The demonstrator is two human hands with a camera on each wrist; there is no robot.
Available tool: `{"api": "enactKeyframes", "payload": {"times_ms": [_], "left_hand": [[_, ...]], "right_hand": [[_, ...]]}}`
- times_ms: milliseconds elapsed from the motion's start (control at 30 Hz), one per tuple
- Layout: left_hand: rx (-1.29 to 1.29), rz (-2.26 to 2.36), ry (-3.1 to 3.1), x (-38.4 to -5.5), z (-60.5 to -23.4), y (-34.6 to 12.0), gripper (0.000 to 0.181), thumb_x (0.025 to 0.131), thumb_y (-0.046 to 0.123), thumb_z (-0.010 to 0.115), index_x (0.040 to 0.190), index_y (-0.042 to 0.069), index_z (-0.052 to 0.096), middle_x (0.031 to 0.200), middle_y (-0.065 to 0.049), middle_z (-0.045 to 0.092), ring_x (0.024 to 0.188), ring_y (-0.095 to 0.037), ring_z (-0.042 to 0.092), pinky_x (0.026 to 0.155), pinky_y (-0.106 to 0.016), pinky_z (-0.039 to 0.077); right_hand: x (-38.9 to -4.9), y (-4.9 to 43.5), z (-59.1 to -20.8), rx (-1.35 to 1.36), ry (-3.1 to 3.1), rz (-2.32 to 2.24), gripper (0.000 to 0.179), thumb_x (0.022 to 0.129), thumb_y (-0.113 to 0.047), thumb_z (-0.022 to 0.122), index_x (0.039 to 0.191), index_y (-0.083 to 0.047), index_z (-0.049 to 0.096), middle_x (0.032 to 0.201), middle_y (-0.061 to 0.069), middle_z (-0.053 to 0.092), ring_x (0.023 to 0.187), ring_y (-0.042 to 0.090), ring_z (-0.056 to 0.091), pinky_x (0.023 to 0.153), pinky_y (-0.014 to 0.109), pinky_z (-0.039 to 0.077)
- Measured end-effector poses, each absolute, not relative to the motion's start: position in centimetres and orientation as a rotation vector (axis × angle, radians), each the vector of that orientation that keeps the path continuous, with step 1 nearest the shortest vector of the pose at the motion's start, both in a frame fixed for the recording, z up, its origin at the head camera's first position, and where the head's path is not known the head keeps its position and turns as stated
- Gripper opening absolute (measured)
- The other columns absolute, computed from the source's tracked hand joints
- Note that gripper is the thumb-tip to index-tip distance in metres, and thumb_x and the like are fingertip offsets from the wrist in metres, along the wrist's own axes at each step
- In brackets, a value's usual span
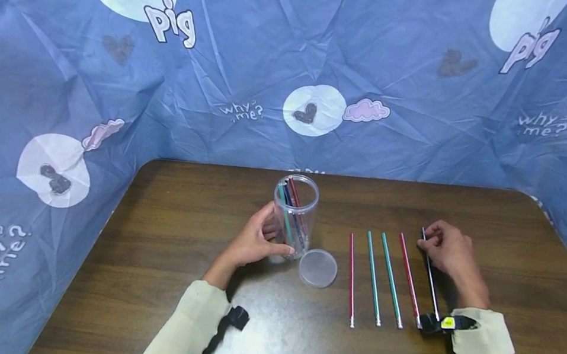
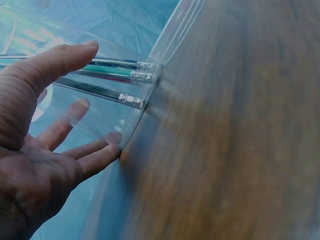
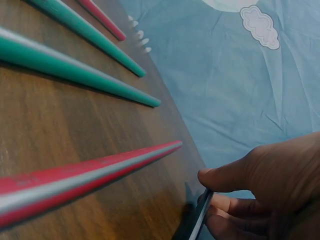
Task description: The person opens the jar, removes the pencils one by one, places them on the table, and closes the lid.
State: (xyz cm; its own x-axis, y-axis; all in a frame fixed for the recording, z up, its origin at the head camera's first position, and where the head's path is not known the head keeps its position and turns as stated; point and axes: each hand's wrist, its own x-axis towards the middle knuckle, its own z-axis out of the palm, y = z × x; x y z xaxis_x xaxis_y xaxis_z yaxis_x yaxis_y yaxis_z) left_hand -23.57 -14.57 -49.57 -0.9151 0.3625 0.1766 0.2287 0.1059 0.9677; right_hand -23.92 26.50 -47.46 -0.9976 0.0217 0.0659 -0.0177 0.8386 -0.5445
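Note:
A clear plastic jar (image 1: 304, 221) stands upright and uncapped on the table, with several pencils (image 1: 288, 198) leaning inside. My left hand (image 1: 256, 240) grips its lower left side, thumb across the front and fingers behind. In the left wrist view, the silver eraser ends of the pencils (image 2: 131, 100) rest at the jar's base. On the right, my right hand (image 1: 450, 248) pinches the far end of a dark pencil (image 1: 431, 280) between thumb and fingers. The right wrist view shows this dark pencil (image 3: 200, 217) under the thumb; its near end is out of that frame.
Left of the dark pencil lie a red pencil (image 1: 410, 279), two green pencils (image 1: 391, 279) (image 1: 374, 277) and another red pencil (image 1: 352, 279), roughly parallel. A round translucent lid (image 1: 318, 268) lies beside the jar. Blue printed cloth (image 1: 255, 65) hangs behind the wooden table (image 1: 177, 211).

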Motion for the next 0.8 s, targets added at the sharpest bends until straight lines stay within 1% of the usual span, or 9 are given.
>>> {"api": "enactKeyframes", "payload": {"times_ms": [267, 533, 667, 800], "left_hand": [[0.6, 1.924, 2.271, -23.69, -49.68, -14.67, 0.088, 0.067, -0.007, 0.088, 0.142, 0.015, 0.047, 0.135, -0.011, 0.059, 0.124, -0.035, 0.056, 0.102, -0.048, 0.047], [0.6, 1.91, 2.28, -23.71, -49.57, -14.61, 0.092, 0.067, -0.007, 0.088, 0.145, 0.016, 0.045, 0.138, -0.012, 0.057, 0.125, -0.036, 0.055, 0.102, -0.049, 0.046], [0.597, 1.901, 2.285, -23.7, -49.51, -14.62, 0.092, 0.067, -0.006, 0.088, 0.145, 0.017, 0.045, 0.138, -0.012, 0.057, 0.125, -0.036, 0.055, 0.102, -0.048, 0.047], [0.595, 1.908, 2.279, -23.65, -49.6, -14.65, 0.091, 0.067, -0.007, 0.088, 0.144, 0.015, 0.045, 0.137, -0.012, 0.058, 0.125, -0.036, 0.056, 0.102, -0.047, 0.047]], "right_hand": [[-23.94, 26.19, -47.68, -0.105, -3.013, 0.895, 0.025, 0.088, -0.012, 0.072, 0.103, 0.001, 0.057, 0.085, 0.014, 0.065, 0.079, 0.03, 0.059, 0.066, 0.039, 0.043], [-24.01, 26.18, -47.85, -0.161, -3.049, 0.902, 0.022, 0.088, -0.012, 0.073, 0.099, 0.001, 0.058, 0.083, 0.012, 0.062, 0.079, 0.029, 0.056, 0.066, 0.04, 0.043], [-24.05, 26.19, -47.88, -0.164, -3.053, 0.91, 0.022, 0.089, -0.012, 0.073, 0.1, 0.001, 0.058, 0.084, 0.012, 0.063, 0.08, 0.029, 0.056, 0.066, 0.04, 0.044], [-24.12, 26.16, -47.82, -0.179, -3.067, 0.917, 0.024, 0.089, -0.013, 0.073, 0.101, 0.002, 0.058, 0.085, 0.014, 0.062, 0.081, 0.03, 0.056, 0.067, 0.042, 0.044]]}}
